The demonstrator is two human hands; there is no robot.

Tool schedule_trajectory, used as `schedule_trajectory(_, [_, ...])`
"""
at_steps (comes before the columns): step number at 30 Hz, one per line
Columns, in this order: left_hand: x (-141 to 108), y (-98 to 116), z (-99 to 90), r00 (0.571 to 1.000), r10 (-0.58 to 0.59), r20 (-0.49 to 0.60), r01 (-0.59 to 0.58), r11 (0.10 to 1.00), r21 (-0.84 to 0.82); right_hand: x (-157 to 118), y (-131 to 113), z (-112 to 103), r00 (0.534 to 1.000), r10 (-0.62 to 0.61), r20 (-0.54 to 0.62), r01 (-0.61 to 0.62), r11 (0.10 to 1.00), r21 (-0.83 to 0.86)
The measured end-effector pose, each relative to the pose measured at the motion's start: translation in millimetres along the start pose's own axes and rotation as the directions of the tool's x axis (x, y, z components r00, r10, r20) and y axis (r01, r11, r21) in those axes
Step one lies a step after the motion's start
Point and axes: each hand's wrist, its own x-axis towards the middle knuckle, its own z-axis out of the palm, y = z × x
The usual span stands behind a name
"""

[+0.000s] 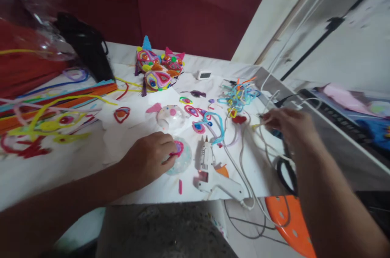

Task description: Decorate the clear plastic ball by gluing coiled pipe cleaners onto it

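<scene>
My left hand (152,153) rests low over the table, with thumb and fingers closed on a pink pipe-cleaner coil (179,148) with a purple middle. The coil lies over a glittery, translucent round pad (180,165). My right hand (289,126) is at the right among white cables, fingers drawn together; what they pinch is too blurred to tell. Black-handled scissors (287,176) lie partly hidden under that wrist. Between my hands is a white glue gun (217,181), nozzle pointing away. A clear dome with a pink nose and ear (171,116) sits behind my left hand.
Finished colourful animal heads (158,69) stand at the back near a small white display (204,75). Pipe cleaners (61,103) spread on the left; a tangled bundle (240,93) lies right. Cables (243,168) hang over the front edge above an orange stool (288,221).
</scene>
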Motion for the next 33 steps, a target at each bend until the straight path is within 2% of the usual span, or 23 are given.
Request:
schedule_trajectory(2, [0, 1, -1.6, 0.999, -0.011, 0.053, 0.011, 1.0, 0.009, -10, -18, -4, 1.0, -0.007, 0.019, 0.003, 0.98, 0.198])
schedule_trajectory(5, [1, 1, -2.6, 0.997, -0.026, 0.068, 0.025, 1.0, 0.006, -32, -44, 7, 0.985, -0.049, 0.163, -0.012, 0.934, 0.358])
schedule_trajectory(6, [1, 1, -2.6, 0.997, -0.027, 0.068, 0.027, 1.0, 0.001, -43, -51, 14, 0.967, -0.065, 0.248, -0.035, 0.924, 0.381])
schedule_trajectory(9, [1, 1, -2.1, 0.998, -0.015, 0.063, 0.016, 1.0, -0.024, -77, -64, 42, 0.81, -0.155, 0.565, -0.13, 0.893, 0.43])
schedule_trajectory(12, [0, 1, -1.6, 0.998, -0.011, 0.066, 0.013, 0.999, -0.033, -106, -68, 69, 0.713, -0.271, 0.647, -0.054, 0.899, 0.435])
schedule_trajectory(14, [-1, 1, -1.2, 0.998, -0.01, 0.058, 0.013, 0.999, -0.042, -118, -67, 83, 0.682, -0.312, 0.662, -0.001, 0.904, 0.427])
schedule_trajectory(19, [-1, 0, 0.6, 1.0, -0.001, 0.024, 0.002, 0.999, -0.046, -130, -66, 105, 0.653, -0.313, 0.69, 0.028, 0.92, 0.39])
schedule_trajectory(23, [-1, 0, 0.3, 0.999, -0.001, 0.044, 0.004, 0.998, -0.06, -135, -67, 115, 0.652, -0.324, 0.686, 0.061, 0.924, 0.379])
schedule_trajectory(29, [-2, 0, -0.1, 0.997, -0.004, 0.071, 0.009, 0.998, -0.067, -141, -66, 122, 0.644, -0.351, 0.68, 0.092, 0.918, 0.387])
schedule_trajectory(33, [-2, 1, 2.3, 0.997, -0.03, 0.072, 0.035, 0.997, -0.075, -144, -67, 124, 0.661, -0.375, 0.65, 0.144, 0.914, 0.381])
